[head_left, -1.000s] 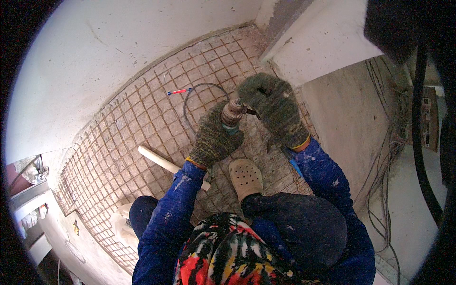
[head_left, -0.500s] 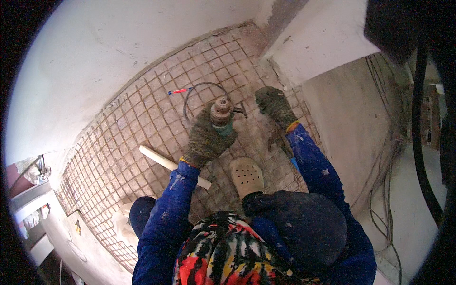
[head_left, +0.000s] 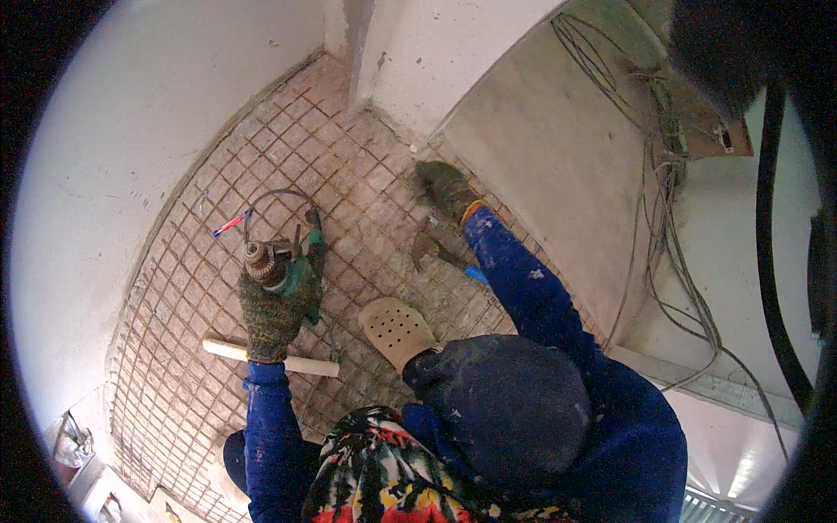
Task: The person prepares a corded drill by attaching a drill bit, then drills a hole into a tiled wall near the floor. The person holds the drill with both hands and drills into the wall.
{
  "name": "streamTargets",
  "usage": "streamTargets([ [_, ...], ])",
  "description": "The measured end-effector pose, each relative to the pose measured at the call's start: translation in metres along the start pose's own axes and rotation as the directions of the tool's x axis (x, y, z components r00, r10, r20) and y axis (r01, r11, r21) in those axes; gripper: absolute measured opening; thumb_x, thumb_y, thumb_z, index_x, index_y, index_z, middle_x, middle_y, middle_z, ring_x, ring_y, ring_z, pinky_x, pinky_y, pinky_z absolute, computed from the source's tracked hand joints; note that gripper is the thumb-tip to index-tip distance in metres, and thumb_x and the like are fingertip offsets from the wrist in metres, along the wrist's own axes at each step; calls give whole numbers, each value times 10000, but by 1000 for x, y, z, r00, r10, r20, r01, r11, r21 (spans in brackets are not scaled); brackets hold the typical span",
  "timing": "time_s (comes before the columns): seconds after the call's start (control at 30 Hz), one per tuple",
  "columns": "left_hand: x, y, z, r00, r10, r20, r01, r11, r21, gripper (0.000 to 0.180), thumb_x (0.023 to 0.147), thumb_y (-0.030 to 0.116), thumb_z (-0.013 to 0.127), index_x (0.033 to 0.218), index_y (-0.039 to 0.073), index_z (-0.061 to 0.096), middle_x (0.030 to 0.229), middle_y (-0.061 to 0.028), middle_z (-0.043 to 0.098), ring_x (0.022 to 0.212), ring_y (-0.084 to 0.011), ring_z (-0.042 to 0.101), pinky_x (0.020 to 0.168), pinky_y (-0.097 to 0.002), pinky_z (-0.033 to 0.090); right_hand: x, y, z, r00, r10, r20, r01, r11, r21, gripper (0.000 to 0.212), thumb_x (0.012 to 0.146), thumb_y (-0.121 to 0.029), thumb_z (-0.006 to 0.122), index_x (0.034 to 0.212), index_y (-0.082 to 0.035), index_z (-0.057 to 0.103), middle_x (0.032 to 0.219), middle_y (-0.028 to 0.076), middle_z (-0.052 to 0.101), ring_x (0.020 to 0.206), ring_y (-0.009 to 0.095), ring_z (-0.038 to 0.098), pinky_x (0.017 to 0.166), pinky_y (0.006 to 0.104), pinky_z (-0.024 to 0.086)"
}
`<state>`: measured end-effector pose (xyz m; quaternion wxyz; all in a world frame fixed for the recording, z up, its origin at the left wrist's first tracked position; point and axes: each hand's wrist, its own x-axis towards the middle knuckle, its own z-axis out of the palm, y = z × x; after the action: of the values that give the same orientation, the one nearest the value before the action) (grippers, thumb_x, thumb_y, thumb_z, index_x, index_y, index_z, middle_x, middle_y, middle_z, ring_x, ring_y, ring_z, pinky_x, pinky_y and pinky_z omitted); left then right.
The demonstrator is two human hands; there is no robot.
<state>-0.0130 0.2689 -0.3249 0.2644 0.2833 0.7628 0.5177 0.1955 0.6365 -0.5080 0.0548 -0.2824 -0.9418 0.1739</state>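
Observation:
In my gloved left hand (head_left: 272,315) is a green power drill (head_left: 299,288), gripped by its body, its metal chuck tipped up toward me. A dark cable (head_left: 283,192) loops beyond it. My gloved right hand (head_left: 445,189) is over the far right edge of the steel mesh (head_left: 301,144). Its fingers look curled together, slightly blurred, and what they hold, if anything, is hidden. Just below that hand lies a hammer (head_left: 443,254) with a blue grip. A red and blue pen-like stick (head_left: 228,226) rests on the mesh beyond the drill.
A pale round stick (head_left: 301,363) lies by my left forearm. My foot, in a beige perforated clog (head_left: 397,331), stands on the mesh. A white wall (head_left: 192,96) bounds the left side, a pillar (head_left: 445,61) the far side. Loose cables (head_left: 667,253) trail at right.
The view has swung to the right, so the mesh and both hands appear farther left. More of the drill's green body now shows in my left hand. The hammer is more fully visible.

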Motion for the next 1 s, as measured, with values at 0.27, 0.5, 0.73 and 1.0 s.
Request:
streamTargets([
  [0.27, 3, -1, 1, 995, 81, 58, -78, 996, -46, 375, 850, 45, 792, 1200, 55, 660, 1101, -59, 721, 981, -169, 691, 885, -337, 576, -22, 43, -54, 989, 147, -26, -150, 971, -184, 297, 819, -407, 748, 918, -132, 697, 898, 143, 736, 879, 399, 698, 756, 510, 552],
  [0.5, 7, -5, -3, 997, 4, 80, 7, 990, -142, 343, 878, 36, 773, 1201, 49, 656, 1075, -56, 718, 931, -151, 690, 835, -326, 589, -27, 46, -30, 956, 261, 135, -250, 964, -93, 164, 931, -259, 627, 969, -108, 679, 891, 137, 744, 825, 341, 722, 721, 467, 565],
  [0.73, 2, -2, -2, 997, 57, 45, -48, 983, -176, 382, 857, 16, 774, 1221, 38, 661, 1135, -70, 714, 1028, -184, 682, 923, -343, 574, -29, 57, 11, 979, -87, 185, 105, 991, -87, 181, 928, -245, 616, 909, -93, 712, 877, 155, 737, 795, 357, 711, 684, 493, 556],
  [1.0, 6, -19, -6, 998, 46, 53, -42, 996, -84, 418, 844, 2, 770, 1243, 44, 649, 1132, -60, 705, 1034, -194, 679, 931, -347, 572, -19, 94, -27, 1000, -8, 27, 13, 980, -198, 200, 835, -280, 684, 944, -116, 723, 931, 154, 740, 866, 365, 712, 767, 483, 570],
])
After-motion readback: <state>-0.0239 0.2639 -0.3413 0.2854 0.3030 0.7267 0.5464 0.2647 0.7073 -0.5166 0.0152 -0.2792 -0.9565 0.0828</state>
